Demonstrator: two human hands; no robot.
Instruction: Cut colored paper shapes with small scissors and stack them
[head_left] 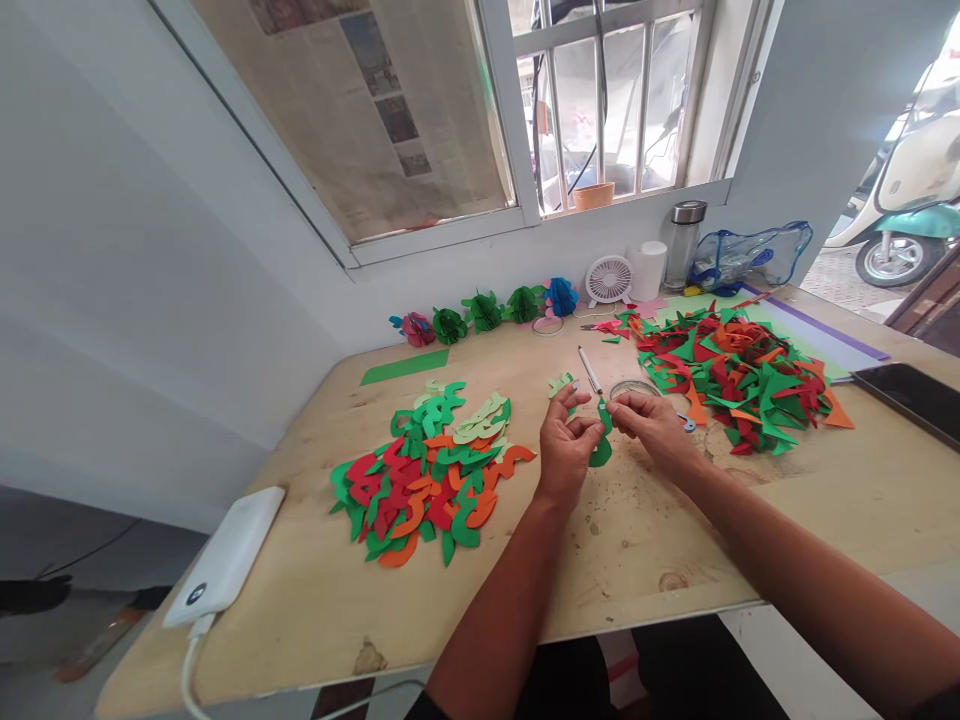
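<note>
Near the middle of the wooden table, a green paper piece [602, 452] is held between both hands. My left hand [568, 440] pinches its left side with thumb and fingers. At its upper right edge are the closed fingertips of my right hand [646, 420]. A light green cut piece [559, 384] lies just beyond my left fingers. Beyond the hands rests a white pen [589, 369]. A roll of clear tape [634, 388] and a blue-handled tool [685, 422], partly hidden, lie beside my right hand.
Curved paper cutouts [420, 480] are heaped at left, pointed scraps [742, 370] at right. Folded paper figures [484, 311], a small fan [609, 280] and a glass bottle [682, 245] line the wall. A power bank [225, 560] sits at the left edge, a phone [911, 395] at the right.
</note>
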